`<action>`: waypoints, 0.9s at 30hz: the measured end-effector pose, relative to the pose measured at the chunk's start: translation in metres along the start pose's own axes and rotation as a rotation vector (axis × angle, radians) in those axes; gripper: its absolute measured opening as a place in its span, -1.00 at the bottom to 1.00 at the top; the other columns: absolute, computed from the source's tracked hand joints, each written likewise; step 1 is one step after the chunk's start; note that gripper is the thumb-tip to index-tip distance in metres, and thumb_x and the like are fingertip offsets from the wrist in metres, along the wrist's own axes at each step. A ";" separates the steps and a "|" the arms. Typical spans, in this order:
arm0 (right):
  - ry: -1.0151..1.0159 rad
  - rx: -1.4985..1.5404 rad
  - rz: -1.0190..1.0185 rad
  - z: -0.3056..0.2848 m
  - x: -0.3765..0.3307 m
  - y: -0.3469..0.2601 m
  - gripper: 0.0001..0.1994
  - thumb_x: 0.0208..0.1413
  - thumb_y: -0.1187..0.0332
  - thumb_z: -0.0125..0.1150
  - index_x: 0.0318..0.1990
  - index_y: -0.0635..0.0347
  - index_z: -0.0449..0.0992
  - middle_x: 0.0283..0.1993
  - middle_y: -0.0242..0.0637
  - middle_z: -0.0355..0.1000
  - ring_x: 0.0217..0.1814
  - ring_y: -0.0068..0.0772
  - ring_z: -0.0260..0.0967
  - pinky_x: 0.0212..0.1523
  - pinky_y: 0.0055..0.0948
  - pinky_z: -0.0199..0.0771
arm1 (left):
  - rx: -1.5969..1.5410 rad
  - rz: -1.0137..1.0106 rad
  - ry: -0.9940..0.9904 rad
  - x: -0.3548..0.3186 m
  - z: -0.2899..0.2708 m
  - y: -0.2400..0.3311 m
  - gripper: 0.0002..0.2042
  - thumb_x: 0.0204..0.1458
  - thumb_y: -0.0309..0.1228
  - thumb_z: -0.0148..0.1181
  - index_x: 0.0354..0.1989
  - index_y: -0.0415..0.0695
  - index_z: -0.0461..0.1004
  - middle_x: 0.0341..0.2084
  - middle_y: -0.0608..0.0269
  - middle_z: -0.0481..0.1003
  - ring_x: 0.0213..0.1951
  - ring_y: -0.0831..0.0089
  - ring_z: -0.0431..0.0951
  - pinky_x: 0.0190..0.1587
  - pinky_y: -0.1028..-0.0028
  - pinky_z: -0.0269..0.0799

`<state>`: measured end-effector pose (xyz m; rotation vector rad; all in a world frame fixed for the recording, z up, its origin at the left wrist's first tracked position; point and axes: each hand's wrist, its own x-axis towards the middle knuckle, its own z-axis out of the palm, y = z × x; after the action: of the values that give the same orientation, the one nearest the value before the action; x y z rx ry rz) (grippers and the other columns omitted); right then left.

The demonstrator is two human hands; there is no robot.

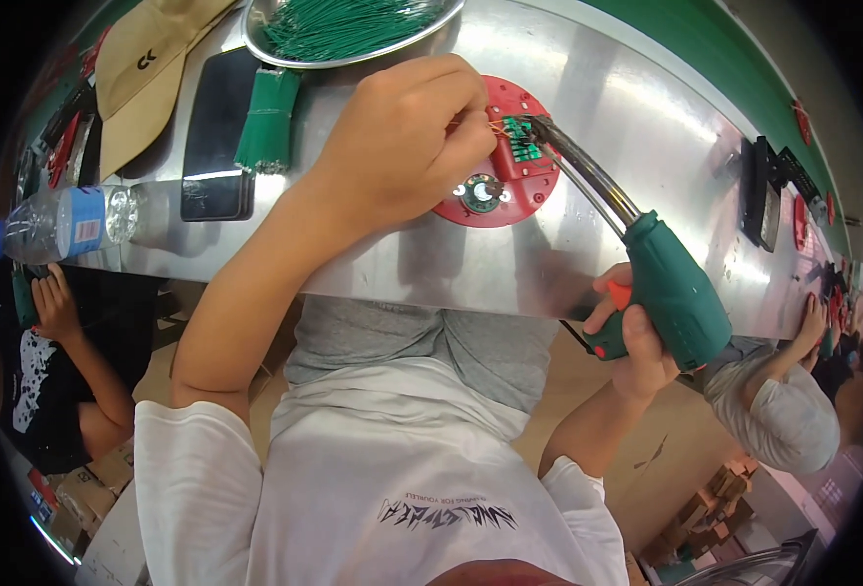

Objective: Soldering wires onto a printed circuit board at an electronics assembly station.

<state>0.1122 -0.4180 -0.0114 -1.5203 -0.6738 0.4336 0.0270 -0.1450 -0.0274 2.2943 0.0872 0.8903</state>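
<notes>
A round red plastic housing [516,207] lies on the metal table, with a small green circuit board [523,139] on its raised middle. My left hand [417,137] is closed in a pinch over the housing's left side. Thin orange wires [497,127] run from its fingertips to the board. My right hand [643,342] grips a green soldering gun [680,293] by its handle, a finger by the orange trigger. The gun's long metal barrel slants up to the left, and its dark tip is at the board. Whether the tip touches a joint is too small to tell.
A metal bowl [252,39] of green wires stands at the back, beside a tied green wire bundle [269,117]. A dark phone [218,137], a tan cap [143,73] and a water bottle [70,223] lie left. Black tool holders [763,195] stand right. Other people sit on both sides.
</notes>
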 end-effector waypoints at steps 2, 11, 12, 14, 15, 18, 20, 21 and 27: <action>-0.021 0.007 0.003 0.001 0.001 0.001 -0.47 0.11 0.34 0.20 0.18 0.53 0.34 -0.20 0.10 0.51 -0.58 -0.33 0.44 -0.52 -0.46 0.41 | -0.005 -0.038 -0.019 -0.001 -0.003 0.001 -0.91 -0.04 -0.52 0.15 -0.48 -0.30 0.44 -0.49 0.05 0.48 -0.45 0.09 0.49 -0.34 0.26 0.44; -0.061 -0.005 0.012 0.001 0.006 0.000 -0.50 0.11 0.34 0.20 0.13 0.54 0.36 -0.22 0.08 0.50 -0.58 -0.31 0.44 -0.53 -0.43 0.44 | 0.060 0.000 -0.073 0.000 -0.004 -0.002 -0.96 0.01 -0.59 0.16 -0.41 -0.32 0.48 -0.33 0.14 0.55 -0.45 0.37 0.53 -0.36 0.47 0.46; -0.049 0.010 0.007 0.002 0.007 0.001 -0.53 0.11 0.34 0.21 0.09 0.53 0.39 -0.25 0.05 0.49 -0.58 -0.31 0.43 -0.53 -0.44 0.44 | 0.063 -0.002 -0.074 0.001 -0.004 -0.002 -0.96 0.01 -0.59 0.16 -0.41 -0.32 0.48 -0.33 0.14 0.55 -0.45 0.37 0.53 -0.36 0.47 0.46; -0.048 0.028 0.026 0.000 0.009 0.001 -0.57 0.11 0.33 0.21 0.04 0.52 0.41 -0.28 0.02 0.48 -0.59 -0.31 0.43 -0.53 -0.44 0.44 | 0.079 -0.004 -0.076 0.001 -0.004 -0.001 -0.96 0.00 -0.59 0.17 -0.41 -0.32 0.48 -0.33 0.13 0.55 -0.44 0.32 0.54 -0.35 0.45 0.47; -0.045 0.043 0.044 -0.001 0.010 0.001 -0.60 0.11 0.33 0.21 -0.01 0.51 0.42 -0.31 -0.01 0.46 -0.59 -0.31 0.43 -0.53 -0.45 0.44 | 0.087 -0.008 -0.077 0.001 -0.004 -0.001 -0.96 0.00 -0.59 0.17 -0.41 -0.32 0.48 -0.33 0.13 0.55 -0.44 0.32 0.54 -0.35 0.45 0.47; -0.040 0.055 0.080 -0.007 0.014 -0.002 -0.65 0.10 0.31 0.22 -0.11 0.49 0.44 -0.37 -0.05 0.43 -0.60 -0.31 0.42 -0.56 -0.45 0.44 | 0.114 0.008 -0.068 0.003 -0.004 0.001 -0.96 -0.01 -0.59 0.18 -0.42 -0.31 0.48 -0.34 0.12 0.55 -0.44 0.29 0.54 -0.35 0.44 0.47; -0.061 0.092 0.029 -0.011 0.013 0.009 -0.57 0.12 0.28 0.20 -0.01 0.54 0.41 -0.32 0.05 0.45 -0.61 -0.31 0.41 -0.60 -0.46 0.43 | 0.076 -0.011 -0.061 0.003 -0.003 0.000 -0.96 -0.04 -0.59 0.18 -0.44 -0.30 0.47 -0.37 0.12 0.54 -0.43 0.25 0.54 -0.35 0.42 0.47; -0.059 0.172 0.010 -0.011 0.013 0.011 -0.52 0.14 0.27 0.19 0.06 0.56 0.36 -0.28 0.09 0.45 -0.61 -0.30 0.41 -0.61 -0.46 0.42 | 0.084 0.018 -0.059 0.001 -0.002 -0.004 -0.96 -0.07 -0.59 0.19 -0.46 -0.29 0.45 -0.39 0.11 0.54 -0.42 0.21 0.55 -0.32 0.39 0.48; -0.005 0.191 -0.109 -0.038 0.020 0.021 -0.53 0.31 0.21 -0.03 0.10 0.56 0.29 -0.21 0.14 0.43 -0.67 -0.32 0.38 -0.73 -0.50 0.32 | 0.093 0.004 -0.035 -0.001 0.001 -0.002 -0.94 -0.10 -0.56 0.19 -0.49 -0.28 0.45 -0.38 0.08 0.54 -0.36 0.16 0.55 -0.26 0.34 0.49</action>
<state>0.1550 -0.4330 -0.0266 -1.2961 -0.6960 0.4072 0.0275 -0.1445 -0.0297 2.3964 0.1104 0.8645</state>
